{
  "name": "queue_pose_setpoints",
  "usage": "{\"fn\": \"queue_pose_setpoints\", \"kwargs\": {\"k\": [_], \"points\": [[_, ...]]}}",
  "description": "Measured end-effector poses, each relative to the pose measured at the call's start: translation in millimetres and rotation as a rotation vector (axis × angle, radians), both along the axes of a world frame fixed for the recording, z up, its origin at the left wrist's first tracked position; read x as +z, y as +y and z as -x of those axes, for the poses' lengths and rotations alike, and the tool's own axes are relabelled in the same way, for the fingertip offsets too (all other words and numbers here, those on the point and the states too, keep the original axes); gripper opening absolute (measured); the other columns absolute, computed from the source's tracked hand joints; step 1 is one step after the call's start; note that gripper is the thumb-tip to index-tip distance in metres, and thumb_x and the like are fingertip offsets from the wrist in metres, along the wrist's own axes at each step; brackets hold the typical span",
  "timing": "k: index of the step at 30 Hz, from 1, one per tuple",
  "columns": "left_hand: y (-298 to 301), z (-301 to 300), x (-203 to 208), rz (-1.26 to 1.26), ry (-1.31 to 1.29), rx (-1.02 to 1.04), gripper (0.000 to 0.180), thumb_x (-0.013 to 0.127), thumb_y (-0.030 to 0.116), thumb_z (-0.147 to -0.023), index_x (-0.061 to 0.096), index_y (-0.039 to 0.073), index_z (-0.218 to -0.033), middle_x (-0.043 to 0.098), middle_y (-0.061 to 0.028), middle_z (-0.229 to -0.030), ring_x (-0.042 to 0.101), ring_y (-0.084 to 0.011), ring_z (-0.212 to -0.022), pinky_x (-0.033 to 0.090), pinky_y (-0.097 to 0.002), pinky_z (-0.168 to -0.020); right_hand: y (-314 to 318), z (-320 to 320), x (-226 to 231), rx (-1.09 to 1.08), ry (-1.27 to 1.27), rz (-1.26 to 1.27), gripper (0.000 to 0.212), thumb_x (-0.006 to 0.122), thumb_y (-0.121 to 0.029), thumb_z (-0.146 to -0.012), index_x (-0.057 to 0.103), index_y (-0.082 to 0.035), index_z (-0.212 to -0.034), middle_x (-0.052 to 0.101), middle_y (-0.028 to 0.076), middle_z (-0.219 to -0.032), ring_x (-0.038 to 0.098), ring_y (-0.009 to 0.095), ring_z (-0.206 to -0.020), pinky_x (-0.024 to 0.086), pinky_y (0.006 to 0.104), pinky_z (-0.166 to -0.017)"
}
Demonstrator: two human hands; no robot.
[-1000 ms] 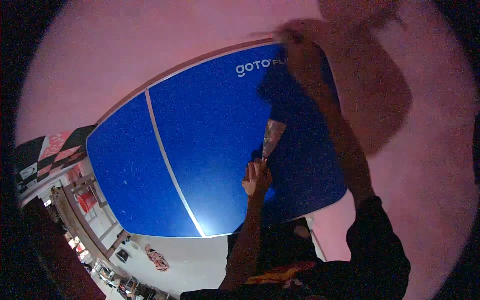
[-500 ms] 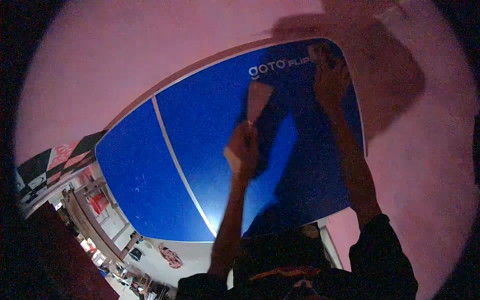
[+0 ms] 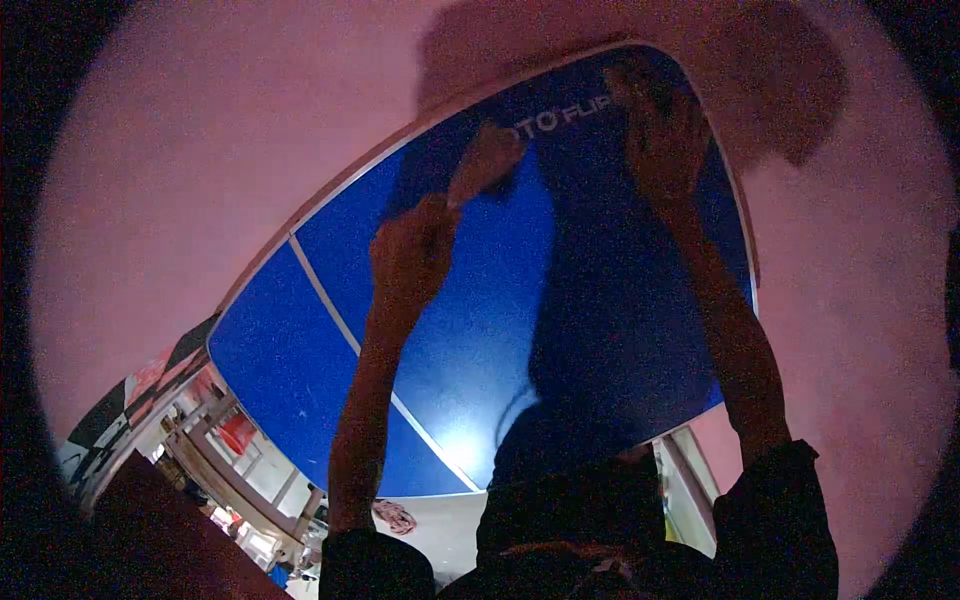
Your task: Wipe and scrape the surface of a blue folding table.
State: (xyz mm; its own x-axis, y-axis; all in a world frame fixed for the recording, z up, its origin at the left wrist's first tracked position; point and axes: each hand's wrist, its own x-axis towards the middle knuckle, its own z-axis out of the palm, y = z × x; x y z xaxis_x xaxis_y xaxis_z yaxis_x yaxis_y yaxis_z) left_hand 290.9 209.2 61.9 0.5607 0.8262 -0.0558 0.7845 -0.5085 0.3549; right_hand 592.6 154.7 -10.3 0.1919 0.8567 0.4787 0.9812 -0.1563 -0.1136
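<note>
A large blue board [image 3: 270,350] with a pale edge and a white stripe spreads out before me. My left hand [image 3: 412,248] is closed around the narrow end of a flat, wedge-shaped tool [image 3: 488,165], putty-knife-like in outline. The tool's broad end points up and right, over the white lettering on the board; whether it touches the surface, I cannot tell. Farther right, my right hand [image 3: 668,150] lies with fingers stretched out near the board's far right corner, beside the end of the lettering. It is in shadow and holds nothing that I can see.
A pink surface [image 3: 190,170] borders the board on its far and right sides. A black, white and pink checkered cloth [image 3: 150,385] shows at the left edge. Beyond the near left side are a red object [image 3: 237,434], wooden framing and a pinkish bundle [image 3: 395,517].
My left hand has moved left and slightly up with the tool, which now tilts to the right. My right hand stays near the same corner. The view has shifted, and shadows have moved.
</note>
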Motion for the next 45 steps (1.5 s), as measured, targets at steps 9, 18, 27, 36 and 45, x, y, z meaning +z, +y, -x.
{"fn": "queue_pose_setpoints", "kwargs": {"k": [9, 18, 27, 36, 45], "points": [[27.1, -9.8, 8.6, 0.016, 0.014, -0.104, 0.017, 0.057, 0.024, -0.089, 0.062, 0.008, -0.09, 0.063, -0.0177, -0.07, 0.063, -0.0362, -0.064, 0.048, -0.0481, -0.056, 2.8, -3.2, 5.1, -0.098, -0.025, -0.033, 0.038, 0.057, -0.022, -0.086, 0.055, -0.028, -0.124, 0.055, 0.02, -0.11, 0.05, 0.039, -0.1, 0.039, 0.0534, -0.085], [34.7, -16.7, 22.2, 0.158, -0.054, -0.123, 0.013, 0.059, 0.023, -0.087, 0.062, 0.011, -0.092, 0.062, -0.0166, -0.068, 0.063, -0.0364, -0.064, 0.048, -0.0477, -0.056, 2.6, -2.2, 10.9, -0.068, 0.039, 0.053, 0.036, 0.058, -0.018, -0.083, 0.061, -0.027, -0.118, 0.054, 0.019, -0.113, 0.05, 0.039, -0.101, 0.039, 0.052, -0.088], [54.7, 2.0, 21.7, 0.024, -0.024, -0.223, 0.015, 0.06, 0.022, -0.087, 0.063, 0.008, -0.092, 0.064, -0.0186, -0.082, 0.063, -0.0367, -0.076, 0.049, -0.0472, -0.065, -0.2, -5.9, -5.1, -0.036, -0.093, -0.031, 0.049, 0.06, -0.019, -0.082, 0.052, -0.025, -0.13, 0.053, 0.02, -0.113, 0.049, 0.04, -0.102, 0.038, 0.0544, -0.086], [88.0, 2.3, 26.1, 0.029, 0.113, -0.402, 0.026, 0.052, 0.029, -0.092, 0.063, 0.006, -0.092, 0.065, -0.0175, -0.082, 0.062, -0.0368, -0.077, 0.049, -0.0476, -0.068, -3.6, -7.2, -6.1, 0.016, -0.068, -0.131, 0.046, 0.056, -0.022, -0.086, 0.049, -0.019, -0.132, 0.053, 0.019, -0.115, 0.049, 0.04, -0.102, 0.038, 0.0539, -0.088], [100.1, 11.1, 19.0, -0.043, -0.083, -0.402, 0.025, 0.06, 0.027, -0.088, 0.064, 0.006, -0.101, 0.066, -0.0182, -0.088, 0.064, -0.0342, -0.08, 0.05, -0.0456, -0.073, -0.7, -7.6, 5.9, 0.088, 0.205, 0.114, 0.042, 0.058, -0.021, -0.084, 0.055, -0.021, -0.126, 0.054, 0.019, -0.117, 0.052, 0.038, -0.098, 0.042, 0.0519, -0.085]]}}
